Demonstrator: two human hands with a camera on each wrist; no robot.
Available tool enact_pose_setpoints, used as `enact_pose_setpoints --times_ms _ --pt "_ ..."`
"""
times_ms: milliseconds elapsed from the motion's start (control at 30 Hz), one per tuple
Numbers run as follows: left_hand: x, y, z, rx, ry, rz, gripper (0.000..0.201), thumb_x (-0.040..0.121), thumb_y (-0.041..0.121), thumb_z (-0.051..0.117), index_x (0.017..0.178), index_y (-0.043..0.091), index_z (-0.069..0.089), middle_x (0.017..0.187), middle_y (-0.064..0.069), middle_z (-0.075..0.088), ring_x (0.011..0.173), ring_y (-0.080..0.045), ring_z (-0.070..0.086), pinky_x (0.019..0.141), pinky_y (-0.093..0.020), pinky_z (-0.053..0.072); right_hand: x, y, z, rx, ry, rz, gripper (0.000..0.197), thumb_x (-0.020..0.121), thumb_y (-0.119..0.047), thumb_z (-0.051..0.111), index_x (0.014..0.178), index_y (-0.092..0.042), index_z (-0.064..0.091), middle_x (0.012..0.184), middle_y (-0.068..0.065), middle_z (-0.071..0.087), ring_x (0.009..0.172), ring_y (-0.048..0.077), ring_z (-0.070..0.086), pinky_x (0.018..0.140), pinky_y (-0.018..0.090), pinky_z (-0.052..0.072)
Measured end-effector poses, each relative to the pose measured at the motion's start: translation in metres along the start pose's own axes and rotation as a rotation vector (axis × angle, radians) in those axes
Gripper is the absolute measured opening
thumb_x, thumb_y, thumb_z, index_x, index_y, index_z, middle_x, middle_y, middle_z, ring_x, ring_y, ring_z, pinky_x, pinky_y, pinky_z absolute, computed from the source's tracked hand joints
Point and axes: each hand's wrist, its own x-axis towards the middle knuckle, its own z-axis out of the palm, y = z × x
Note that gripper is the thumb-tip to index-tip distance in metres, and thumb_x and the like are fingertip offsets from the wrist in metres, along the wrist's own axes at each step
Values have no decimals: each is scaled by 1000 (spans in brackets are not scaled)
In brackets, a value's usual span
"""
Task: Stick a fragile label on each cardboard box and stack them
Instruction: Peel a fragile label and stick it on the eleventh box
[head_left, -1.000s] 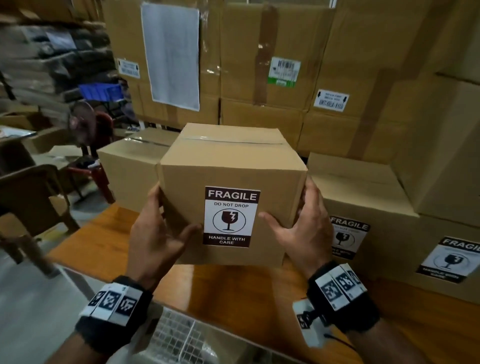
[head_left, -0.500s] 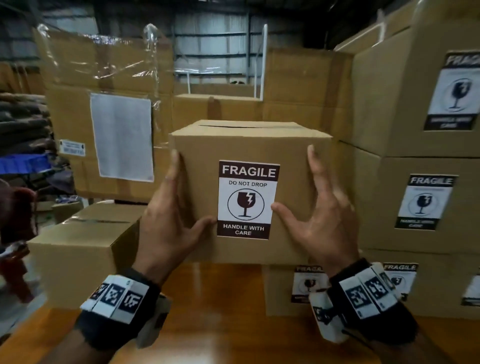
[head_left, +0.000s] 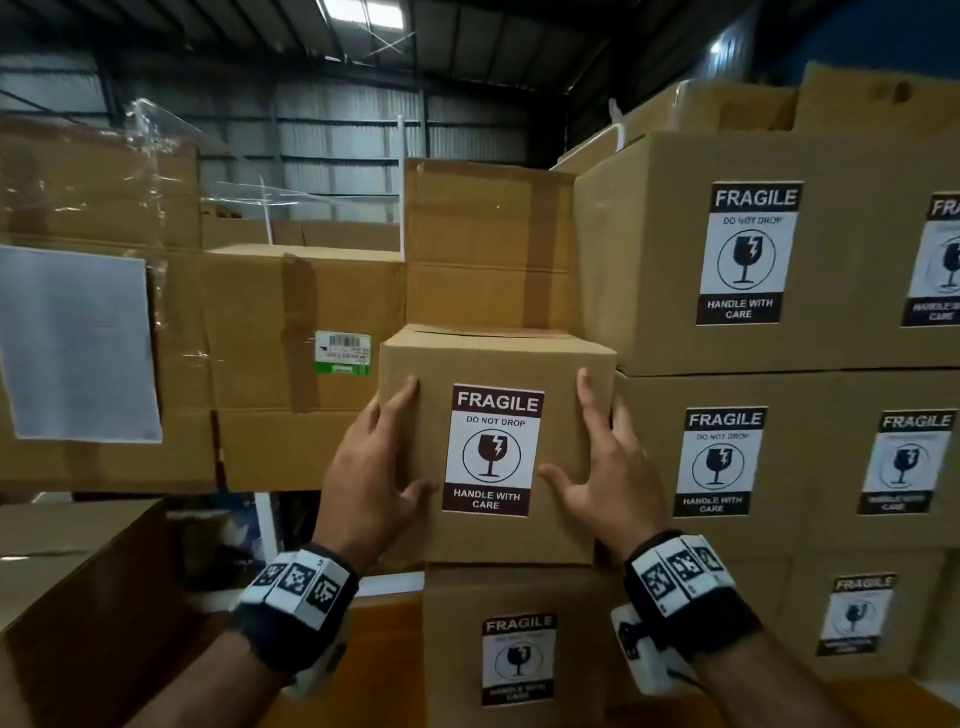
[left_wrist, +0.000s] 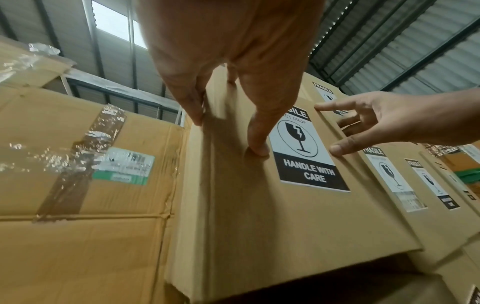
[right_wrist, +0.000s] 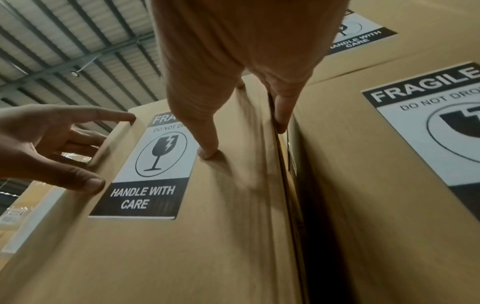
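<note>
A small cardboard box with a fragile label on its front is pressed between my two hands. My left hand lies on its left side, with the thumb on the front face. My right hand lies on its right side, with straight fingers in the narrow gap beside the labelled stack. The box's bottom edge meets the top of another labelled box; I cannot tell whether it rests there. The left wrist view shows the left hand and the label.
Stacked labelled boxes fill the right side, several high. Large taped cartons and a wrapped carton with a white sheet stand behind on the left. A plain box sits at the lower left on the wooden table.
Both hands have lifted the box up and to the right, from over the table to the top of the lower labelled box beside the stack. The hold has not changed.
</note>
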Motion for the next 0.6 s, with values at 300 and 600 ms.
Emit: enact_pose_setpoints --times_ms 300,600 --pt "-23 2 33 15 33 -69 127 66 19 96 163 40 16 157 -11 42 142 -32 42 112 -53 41 -15 26 17 22 60 -65 122 80 -43 86 161 -47 -6 163 19 26 135 40 51 95 45 55" --pt "-27 -2 40 -42 -20 -49 127 68 14 94 163 41 13 158 -3 39 142 -24 43 113 -56 45 -22 34 23 -12 202 -66 112 73 -43 90 164 -28 27 152 25 37 135 39 48 91 33 47"
